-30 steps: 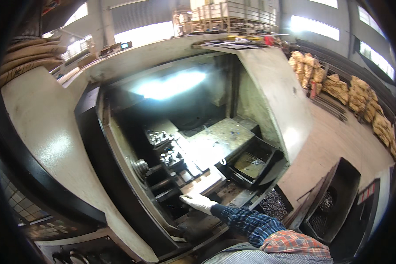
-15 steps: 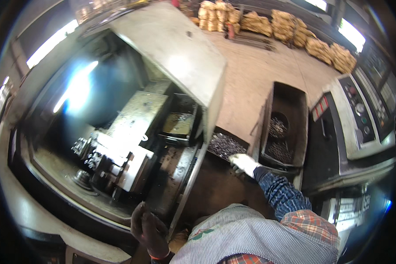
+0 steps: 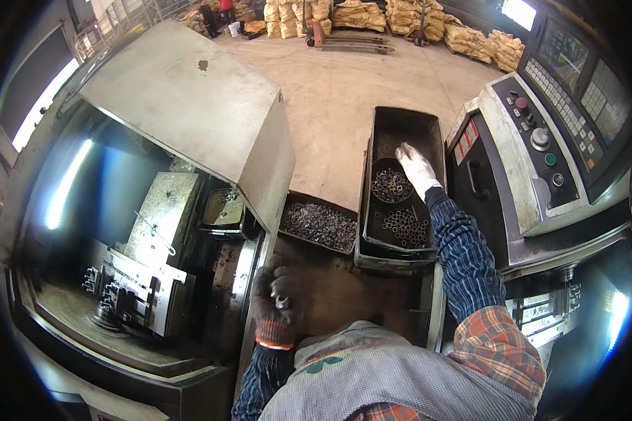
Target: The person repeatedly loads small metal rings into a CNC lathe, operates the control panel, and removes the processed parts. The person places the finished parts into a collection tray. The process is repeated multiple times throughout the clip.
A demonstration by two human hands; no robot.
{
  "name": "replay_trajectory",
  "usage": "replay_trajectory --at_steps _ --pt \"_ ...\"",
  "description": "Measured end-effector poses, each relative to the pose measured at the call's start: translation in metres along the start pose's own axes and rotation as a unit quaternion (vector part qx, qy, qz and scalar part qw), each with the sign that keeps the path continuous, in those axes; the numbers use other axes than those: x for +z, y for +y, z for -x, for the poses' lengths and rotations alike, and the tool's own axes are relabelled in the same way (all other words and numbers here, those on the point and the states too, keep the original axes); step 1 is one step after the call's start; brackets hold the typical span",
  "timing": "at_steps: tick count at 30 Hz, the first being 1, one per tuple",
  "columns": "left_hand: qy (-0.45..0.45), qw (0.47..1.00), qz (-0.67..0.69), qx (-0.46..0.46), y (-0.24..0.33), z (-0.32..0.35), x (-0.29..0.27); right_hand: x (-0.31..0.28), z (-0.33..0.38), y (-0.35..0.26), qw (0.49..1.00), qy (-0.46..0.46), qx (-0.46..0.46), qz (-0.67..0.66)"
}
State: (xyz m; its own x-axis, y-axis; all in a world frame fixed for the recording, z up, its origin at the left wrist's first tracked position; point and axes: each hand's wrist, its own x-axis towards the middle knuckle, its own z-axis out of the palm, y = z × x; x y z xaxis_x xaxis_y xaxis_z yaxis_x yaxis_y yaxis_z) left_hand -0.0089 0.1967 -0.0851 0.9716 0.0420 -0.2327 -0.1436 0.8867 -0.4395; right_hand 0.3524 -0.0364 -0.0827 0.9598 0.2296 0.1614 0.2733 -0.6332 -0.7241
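My right hand, in a white glove, reaches over a long dark metal bin. Its fingers are stretched out above the right edge of a round container of small metal rings, and nothing shows in them. More loose rings lie in the near end of the same bin. Dark-gloved, my left hand is held low beside the open lathe's front edge. Its fingers are curled around what looks like a small metal ring, partly hidden by the glove.
On the left is the lit lathe interior beneath a pale sliding cover. A tray of metal bits sits between machine and bin. A control panel stands at right. Behind are a pallet jack, yellow sacks and people.
My right hand has moved from the tray of metal bits to over the long bin. My left hand has come up and its fingers have curled. The view has turned right.
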Motion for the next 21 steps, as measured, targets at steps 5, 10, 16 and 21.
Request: replay_trajectory --at_steps 5,10,16,21 --pt "0.074 0.945 -0.283 0.142 -0.057 -0.063 -0.001 -0.021 0.065 -0.041 0.969 -0.057 -0.234 0.058" --pt "0.086 0.958 -0.263 0.082 -0.103 -0.103 -0.011 -0.049 0.130 -0.073 0.845 -0.152 -0.505 0.083" --pt "0.029 0.919 -0.394 -0.017 -0.158 -0.138 -0.040 -0.092 0.154 -0.051 0.846 -0.104 -0.498 0.156" --pt "0.066 0.915 -0.385 -0.102 -0.192 -0.167 -0.066 -0.123 0.172 -0.011 0.885 -0.039 -0.434 0.166"
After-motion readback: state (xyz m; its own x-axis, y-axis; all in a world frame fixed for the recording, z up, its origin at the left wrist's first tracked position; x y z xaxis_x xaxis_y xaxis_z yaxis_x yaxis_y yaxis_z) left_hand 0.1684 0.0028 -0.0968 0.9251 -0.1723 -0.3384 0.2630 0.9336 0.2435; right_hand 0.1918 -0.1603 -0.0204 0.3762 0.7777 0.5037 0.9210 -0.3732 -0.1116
